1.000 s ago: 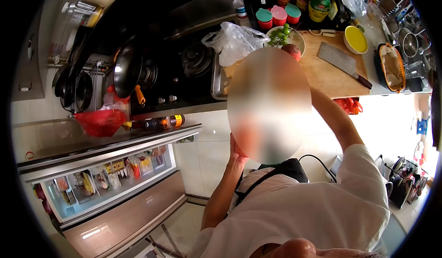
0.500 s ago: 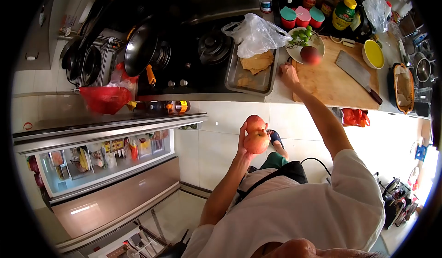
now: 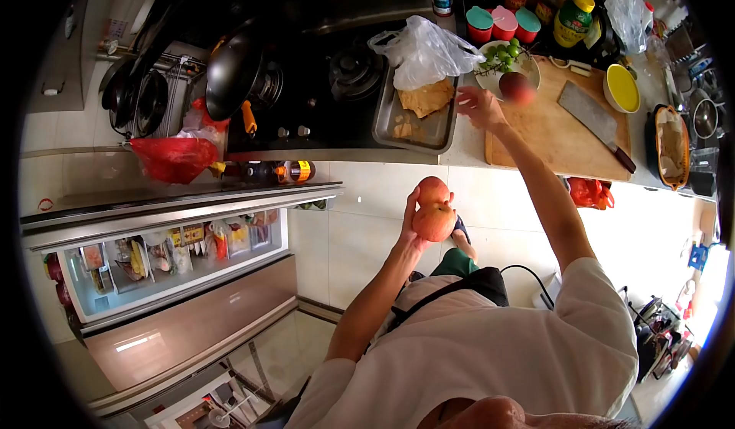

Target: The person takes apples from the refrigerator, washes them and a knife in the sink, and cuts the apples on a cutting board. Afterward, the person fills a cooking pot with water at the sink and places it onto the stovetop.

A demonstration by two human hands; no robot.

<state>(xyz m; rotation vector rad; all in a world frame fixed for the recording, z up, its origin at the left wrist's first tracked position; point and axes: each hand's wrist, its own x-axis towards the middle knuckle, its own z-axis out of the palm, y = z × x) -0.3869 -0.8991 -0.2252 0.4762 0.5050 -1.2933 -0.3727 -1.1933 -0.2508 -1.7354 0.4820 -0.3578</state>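
Observation:
My left hand [image 3: 414, 228] is wrapped around two red-yellow apples [image 3: 434, 223], one in front of the other, held above the floor. Over the counter strip between the metal tray [image 3: 417, 139] and the wooden cutting board [image 3: 536, 142], my right hand [image 3: 482, 110] hovers with its fingers apart; nothing shows clearly in it. Just beyond it is a white plate [image 3: 490, 86] bearing green grapes [image 3: 501, 57] and a dark red round fruit [image 3: 517, 88]. Flat brown pieces [image 3: 426, 99] lie in the tray, under a clear plastic bag [image 3: 429, 50].
A cleaver [image 3: 588, 115] rests on the board beside a yellow bowl [image 3: 621, 90]. Lidded red jars [image 3: 504, 24] line the back. A wok [image 3: 233, 73] sits on the stove at left, and an open fridge drawer [image 3: 180, 268] juts out below.
My left hand has moved slightly right and up with the apples. My right hand has lifted a little off the counter, shifted slightly, and its fingers have spread.

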